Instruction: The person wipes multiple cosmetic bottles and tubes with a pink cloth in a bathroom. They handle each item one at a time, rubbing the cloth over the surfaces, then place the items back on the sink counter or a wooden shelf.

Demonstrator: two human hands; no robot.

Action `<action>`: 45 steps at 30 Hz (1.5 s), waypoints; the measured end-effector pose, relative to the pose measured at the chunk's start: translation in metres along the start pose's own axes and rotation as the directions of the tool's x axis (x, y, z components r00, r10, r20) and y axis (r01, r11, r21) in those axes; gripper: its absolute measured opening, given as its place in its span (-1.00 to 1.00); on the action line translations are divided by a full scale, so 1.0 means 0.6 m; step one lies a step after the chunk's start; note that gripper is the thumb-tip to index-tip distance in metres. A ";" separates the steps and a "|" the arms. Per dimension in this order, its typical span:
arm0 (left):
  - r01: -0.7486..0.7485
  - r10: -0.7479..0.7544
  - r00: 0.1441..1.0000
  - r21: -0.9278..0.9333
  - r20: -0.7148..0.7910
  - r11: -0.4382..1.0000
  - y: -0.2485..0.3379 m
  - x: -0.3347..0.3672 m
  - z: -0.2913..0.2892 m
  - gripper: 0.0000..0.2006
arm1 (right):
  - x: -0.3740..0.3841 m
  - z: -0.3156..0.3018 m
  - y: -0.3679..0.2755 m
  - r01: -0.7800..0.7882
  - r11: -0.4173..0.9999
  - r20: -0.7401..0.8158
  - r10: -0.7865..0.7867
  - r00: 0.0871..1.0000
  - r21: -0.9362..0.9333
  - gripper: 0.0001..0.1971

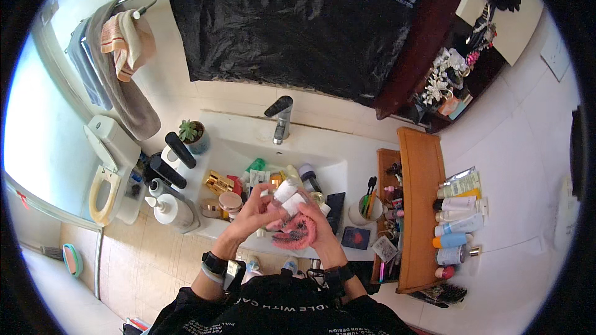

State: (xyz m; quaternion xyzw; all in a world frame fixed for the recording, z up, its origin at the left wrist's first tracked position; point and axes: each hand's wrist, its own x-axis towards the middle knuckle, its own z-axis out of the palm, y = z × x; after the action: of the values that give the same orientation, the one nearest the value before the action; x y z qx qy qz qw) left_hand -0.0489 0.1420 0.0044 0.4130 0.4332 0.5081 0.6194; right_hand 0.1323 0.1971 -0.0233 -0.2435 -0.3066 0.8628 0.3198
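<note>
Over the front of the sink, my left hand [253, 216] is closed, its fingertips on a small white container [285, 190]. Beside that is a second white piece [293, 204]; I cannot tell whether the two are one item. My right hand [321, 226] is wrapped round a pink cloth [298, 234] with dark patches, which bunches up under the white pieces and hangs below them. Crowded in the basin behind my hands are a green bottle [256, 165], a gold box [218, 182], a round pinkish compact [230, 201] and a dark-capped jar [307, 172].
A faucet [281, 121] stands behind the basin. At left are pump bottles [167, 209] and a potted succulent [192, 135]. To the right stand a cup of brushes [365, 208], a dark flat case [356, 238] and a wooden organizer [422, 211] with several tubes along it.
</note>
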 end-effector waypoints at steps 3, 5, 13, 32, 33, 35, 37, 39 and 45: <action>0.045 -0.027 0.990 -0.122 0.142 0.991 0.009 -0.001 -0.024 -0.34 | 0.025 0.018 0.006 0.025 0.992 0.053 -0.019 0.998 -0.126 -0.40; -0.018 0.042 0.992 -0.192 0.120 0.981 0.006 -0.006 -0.032 -0.37 | 0.034 0.030 0.008 0.040 0.985 0.032 -0.035 0.999 -0.169 -0.42; -0.115 0.082 0.988 -0.278 -0.128 0.954 -0.007 -0.021 -0.061 -0.54 | 0.065 0.071 -0.010 0.244 0.963 -0.420 -0.177 0.890 0.111 -0.52; -0.089 0.064 0.995 -0.366 -0.078 0.926 -0.005 -0.072 -0.084 -0.46 | 0.082 0.118 0.013 0.481 0.754 0.104 -0.490 0.865 -0.448 -0.84; -0.111 0.084 0.992 -0.316 -0.097 0.942 -0.006 -0.070 -0.080 -0.46 | 0.082 0.120 0.012 0.451 0.790 0.041 -0.479 0.877 -0.414 -0.86; -0.144 0.116 0.984 -0.221 -0.135 0.965 -0.006 -0.064 -0.074 -0.45 | 0.080 0.128 0.008 0.390 0.880 -0.081 -0.424 0.902 -0.272 -0.87; -0.138 0.107 0.984 -0.223 -0.142 0.965 -0.007 -0.064 -0.073 -0.45 | 0.073 0.135 -0.002 0.338 0.941 -0.135 -0.335 0.933 -0.001 -0.84; -0.125 0.092 0.985 -0.238 -0.147 0.963 -0.008 -0.062 -0.073 -0.46 | 0.071 0.146 -0.005 0.432 0.859 -0.093 -0.471 0.877 -0.275 -0.83; -0.103 0.091 0.977 -0.050 -0.193 0.993 -0.019 -0.054 -0.075 -0.56 | 0.071 0.156 -0.002 0.576 0.042 0.441 -0.597 0.670 -0.817 -0.83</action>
State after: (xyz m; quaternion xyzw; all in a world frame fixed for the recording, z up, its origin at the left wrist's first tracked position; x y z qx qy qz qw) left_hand -0.0924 0.1116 -0.0157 0.3643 0.4545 0.5877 0.5616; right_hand 0.0460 0.1926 0.0329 -0.2387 -0.8006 0.3187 0.4477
